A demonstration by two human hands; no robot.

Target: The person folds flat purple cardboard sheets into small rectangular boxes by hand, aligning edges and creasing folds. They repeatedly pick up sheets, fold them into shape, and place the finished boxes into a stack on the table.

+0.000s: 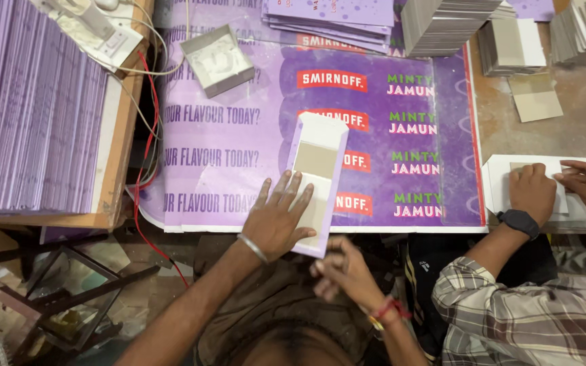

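The desk is covered by a big purple printed sheet with white and green lettering, and it spreads out beyond both hands of the person. Far to the left of the left hand, a tall stack of lilac sheets lies on a wooden board. Beyond the right hand, at the far edge of the desk, stand piles of grey cards.

Under the left hand lies a long lilac cardboard piece with two grey card panels glued on it; it rests on the purple sheet and reaches from the near desk edge away from the person. The left hand is open and flat, with its fingers spread, and presses on the near end of this piece. A metal bangle is on its wrist.

The right hand is just beside the near corner of the piece, a little nearer to the person. It is blurred, the fingers look half curled, and I cannot tell if it holds something. A red thread band is around its wrist.

To the right of the right hand, a co-worker in a checked sleeve presses two hands on a white card piece. Beyond the left hand, a small open white box lies on the sheet.
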